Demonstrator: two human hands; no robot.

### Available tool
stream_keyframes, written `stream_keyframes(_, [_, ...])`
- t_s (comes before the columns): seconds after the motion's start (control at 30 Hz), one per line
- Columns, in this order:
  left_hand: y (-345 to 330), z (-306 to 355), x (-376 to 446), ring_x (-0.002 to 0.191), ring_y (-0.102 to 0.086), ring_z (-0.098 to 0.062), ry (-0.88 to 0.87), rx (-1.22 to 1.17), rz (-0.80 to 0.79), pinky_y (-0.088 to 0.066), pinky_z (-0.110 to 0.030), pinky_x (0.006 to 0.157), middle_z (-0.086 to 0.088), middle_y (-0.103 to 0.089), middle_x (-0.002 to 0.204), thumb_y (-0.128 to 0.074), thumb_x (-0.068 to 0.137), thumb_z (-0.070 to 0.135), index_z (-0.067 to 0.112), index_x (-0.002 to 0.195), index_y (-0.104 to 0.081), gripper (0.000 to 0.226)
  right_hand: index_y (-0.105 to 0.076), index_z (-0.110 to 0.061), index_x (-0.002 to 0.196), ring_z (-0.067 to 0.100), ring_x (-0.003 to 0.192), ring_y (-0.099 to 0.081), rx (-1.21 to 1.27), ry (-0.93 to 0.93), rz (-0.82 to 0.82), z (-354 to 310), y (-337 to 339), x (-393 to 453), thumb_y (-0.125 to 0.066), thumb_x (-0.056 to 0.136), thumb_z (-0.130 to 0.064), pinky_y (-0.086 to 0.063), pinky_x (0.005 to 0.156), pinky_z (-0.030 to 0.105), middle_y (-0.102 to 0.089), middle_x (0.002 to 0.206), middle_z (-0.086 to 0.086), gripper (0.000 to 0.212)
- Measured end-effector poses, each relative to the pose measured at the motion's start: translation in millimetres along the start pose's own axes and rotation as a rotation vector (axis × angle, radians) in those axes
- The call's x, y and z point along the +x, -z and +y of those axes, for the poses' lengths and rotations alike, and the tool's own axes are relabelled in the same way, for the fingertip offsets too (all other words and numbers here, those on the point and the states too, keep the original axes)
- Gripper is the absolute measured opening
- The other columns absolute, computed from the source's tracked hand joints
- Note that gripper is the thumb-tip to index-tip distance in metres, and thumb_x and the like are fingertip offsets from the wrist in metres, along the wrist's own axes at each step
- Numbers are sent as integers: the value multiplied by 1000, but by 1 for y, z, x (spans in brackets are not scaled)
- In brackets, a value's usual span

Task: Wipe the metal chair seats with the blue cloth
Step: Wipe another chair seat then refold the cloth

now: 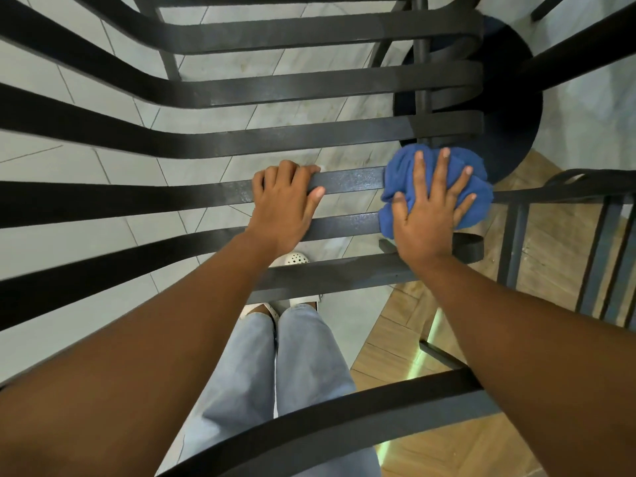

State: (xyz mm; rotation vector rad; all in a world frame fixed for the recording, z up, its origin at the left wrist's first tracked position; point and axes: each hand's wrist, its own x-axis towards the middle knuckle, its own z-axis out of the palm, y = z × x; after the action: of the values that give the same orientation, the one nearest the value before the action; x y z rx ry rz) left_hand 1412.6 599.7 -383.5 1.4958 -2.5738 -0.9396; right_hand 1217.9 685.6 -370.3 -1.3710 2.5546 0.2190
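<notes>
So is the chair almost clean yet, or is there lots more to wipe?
Hard to say what is done: two slats beside the blue cloth look shiny, maybe already wiped. In hand: the right hand presses the cloth flat on the right end of the chair seat, while the left hand grips a slat. Left: probably the far slats, which look dull, and the other chair at the right.

Matt black metal slats [347, 182] — soft blue cloth [478, 191] — glossy floor tiles [292, 63].
</notes>
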Motion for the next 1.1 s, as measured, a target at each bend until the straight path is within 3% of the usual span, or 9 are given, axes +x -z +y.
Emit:
stream_keyframes(0.13, [11,-18,-5,109,-43,-31,16,-74,53,-26,-39,98,-13,-50,119,-19,93,45,10,127,-51,58,-22,-27,149,45,141,-8,-8,229,10,-23,-5,-14,-22,93,-50,0,110,57,-17,157,9,60])
stream_keyframes(0.23, [18,-31,-11,107,-44,-32,32,-78,65,-30,-40,95,-15,-52,118,-20,94,43,8,125,-53,57,-28,-28,146,44,140,-15,-16,535,-8,-33,-9,-24,-31,92,-41,-9,108,61,-27,154,8,55])
stream_keyframes(0.37, [23,-46,-17,102,-48,-36,8,-47,65,-35,-41,89,-19,-55,113,-23,95,41,4,121,-56,56,-43,-17,140,35,139,-13,180,804,-167,-50,-2,-30,-35,90,-30,-7,110,57,-37,149,8,53])
stream_keyframes(0.5, [27,-54,-25,105,-48,-35,-16,-28,43,-34,-41,93,-18,-55,116,-26,96,37,3,124,-53,52,-52,-10,134,35,137,-30,161,1085,-244,-53,3,-34,-35,89,-26,-16,113,54,-46,142,12,50])
stream_keyframes(0.73, [25,-60,-29,105,-48,-37,-75,22,31,-29,-46,100,-21,-54,115,-29,96,36,2,132,-48,53,-37,-40,141,43,140,-19,-195,1169,-168,-72,-12,-45,-37,92,-57,-14,108,66,-29,153,8,52])
stream_keyframes(0.87, [24,-56,-26,105,-46,-36,-49,14,11,-26,-48,102,-19,-53,114,-26,94,40,5,133,-47,56,-40,-43,138,44,133,-36,-377,1333,-115,-111,-17,-48,-26,87,-61,-20,105,66,-44,144,8,55])
stream_keyframes(0.97, [28,-55,-22,107,-45,-32,-30,-3,-13,-22,-40,102,-14,-52,115,-19,92,44,10,136,-45,62,-49,-47,129,37,117,-55,-387,1382,-118,-140,-20,-60,-24,84,-57,-35,99,63,-62,126,3,53])
stream_keyframes(1.03, [30,-56,-20,108,-45,-31,-31,-4,-40,-22,-37,101,-13,-52,116,-16,91,46,11,138,-43,64,-42,-50,130,34,117,-56,-383,1405,-34,-147,-25,-62,-33,85,-59,-35,100,60,-63,125,0,47])
stream_keyframes(1.1, [31,-56,-21,109,-45,-32,-40,11,-53,-23,-38,101,-14,-52,118,-18,92,46,9,139,-42,64,-41,-51,133,33,122,-52,-359,1407,29,-142,-29,-62,-52,82,-63,-24,106,59,-59,131,-1,53])
